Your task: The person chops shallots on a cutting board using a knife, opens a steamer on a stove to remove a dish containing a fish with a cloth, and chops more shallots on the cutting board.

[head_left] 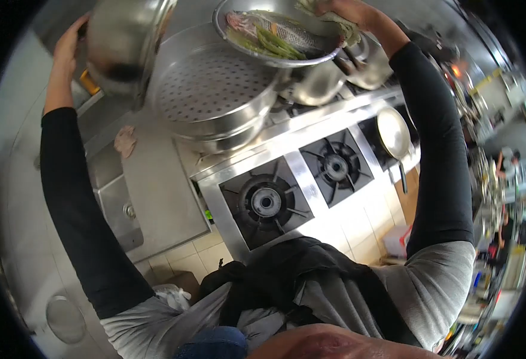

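My left hand (68,51) is closed at the side of a large, deep steel steamer lid (122,45), which it holds up on its side. In my right hand (349,12) is a folded greenish cloth (349,33), pinched against the rim of a round metal bowl (218,23). A whole fish (296,35) lies in that bowl with long green vegetable pieces (272,43) and some liquid. The bowl is over the far right edge of a steamer (215,90), whose perforated tray is uncovered.
Two gas burners (266,202) are set in the stove in front of me. A frying pan (393,131) sits at the right, and more pans (316,87) stand behind the burners. To the left are a sink (119,206) and a crumpled pinkish cloth (125,141) by its edge.
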The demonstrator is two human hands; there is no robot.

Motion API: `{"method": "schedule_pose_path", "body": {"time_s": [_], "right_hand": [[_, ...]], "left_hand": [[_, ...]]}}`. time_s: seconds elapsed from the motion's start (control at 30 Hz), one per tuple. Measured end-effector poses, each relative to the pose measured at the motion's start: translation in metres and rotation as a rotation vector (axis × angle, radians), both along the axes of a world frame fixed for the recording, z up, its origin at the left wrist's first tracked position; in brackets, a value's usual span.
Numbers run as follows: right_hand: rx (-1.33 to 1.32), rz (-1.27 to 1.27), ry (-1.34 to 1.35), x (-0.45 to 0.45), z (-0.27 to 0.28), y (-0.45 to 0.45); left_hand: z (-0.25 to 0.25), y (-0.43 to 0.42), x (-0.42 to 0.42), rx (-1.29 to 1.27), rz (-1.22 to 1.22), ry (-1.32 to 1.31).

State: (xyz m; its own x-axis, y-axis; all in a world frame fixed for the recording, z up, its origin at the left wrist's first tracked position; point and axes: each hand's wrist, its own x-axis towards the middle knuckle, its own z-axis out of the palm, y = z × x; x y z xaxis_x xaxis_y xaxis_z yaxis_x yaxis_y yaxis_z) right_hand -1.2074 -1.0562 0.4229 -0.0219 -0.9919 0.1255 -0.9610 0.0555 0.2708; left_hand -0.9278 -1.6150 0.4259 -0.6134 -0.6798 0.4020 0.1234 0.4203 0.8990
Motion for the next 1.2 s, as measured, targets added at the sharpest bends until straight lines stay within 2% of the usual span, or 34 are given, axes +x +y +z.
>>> {"method": "schedule_pose_path", "body": {"time_s": [0.1, 0.2, 0.23, 0.27, 0.33, 0.37, 0.43, 0.5, 0.53, 0.63, 0.7, 0.83, 0.87, 0.93, 1.0, 1.03, 1.07, 1.13, 1.2], "right_hand": [[-0.104, -0.409, -0.088, 0.043, -0.010, 0.103], [-0.419, -1.003, -0.793, 0.120, -0.030, 0.183], [-0.425, -1.078, -0.741, 0.145, -0.037, 0.208], [-0.467, -1.113, -0.739, 0.177, -0.044, 0.229], [-0.552, -1.168, -0.732, 0.232, -0.056, 0.262], [-0.507, -1.298, -0.724, 0.222, -0.087, 0.301], [-0.599, -1.316, -0.810, 0.258, -0.101, 0.328], [-0.716, -1.279, -0.981, 0.283, -0.126, 0.357], [-0.723, -1.285, -0.984, 0.292, -0.137, 0.371], [-0.794, -1.271, -1.040, 0.312, -0.174, 0.413], [-0.881, -1.277, -1.054, 0.336, -0.195, 0.437], [-1.079, -1.315, -1.070, 0.373, -0.239, 0.492], [-1.143, -1.278, -1.050, 0.382, -0.251, 0.509], [-1.160, -1.380, -1.020, 0.403, -0.262, 0.540], [-1.215, -1.473, -0.919, 0.428, -0.274, 0.566], [-1.217, -1.504, -0.865, 0.438, -0.290, 0.586], [-1.184, -1.520, -0.817, 0.446, -0.315, 0.612], [-1.150, -1.769, -0.963, 0.479, -0.332, 0.641], [-1.281, -1.886, -0.800, 0.510, -0.423, 0.683]], "left_hand": [[0.010, 0.019, -0.040, -0.151, -0.043, -0.118], [0.012, 0.037, -0.086, -0.448, -0.083, -0.256], [0.003, 0.039, -0.104, -0.561, -0.075, -0.237], [-0.005, 0.037, -0.123, -0.677, -0.067, -0.217], [-0.009, 0.033, -0.158, -0.696, -0.175, -0.371], [-0.015, 0.017, -0.181, -0.767, -0.162, -0.399], [-0.025, 0.004, -0.219, -0.915, -0.118, -0.440], [-0.037, 0.019, -0.231, -0.901, -0.055, -0.516], [-0.043, 0.024, -0.233, -0.894, -0.013, -0.553], [-0.058, 0.019, -0.249, -0.867, -0.094, -0.561], [-0.049, 0.072, -0.225, -0.819, -0.085, -0.493], [-0.033, 0.233, -0.117, -0.704, -0.021, -0.207], [-0.033, 0.266, -0.096, -0.717, -0.018, -0.126], [-0.035, 0.324, -0.060, -0.743, -0.017, 0.033], [-0.042, 0.349, -0.040, -0.893, 0.057, 0.175], [-0.051, 0.418, -0.007, -0.859, 0.017, 0.243], [-0.064, 0.430, 0.002, -0.915, 0.038, 0.245], [-0.106, 0.491, 0.027, -0.783, -0.172, 0.324], [-0.167, 0.513, 0.033, -0.714, -0.376, 0.227]]}}
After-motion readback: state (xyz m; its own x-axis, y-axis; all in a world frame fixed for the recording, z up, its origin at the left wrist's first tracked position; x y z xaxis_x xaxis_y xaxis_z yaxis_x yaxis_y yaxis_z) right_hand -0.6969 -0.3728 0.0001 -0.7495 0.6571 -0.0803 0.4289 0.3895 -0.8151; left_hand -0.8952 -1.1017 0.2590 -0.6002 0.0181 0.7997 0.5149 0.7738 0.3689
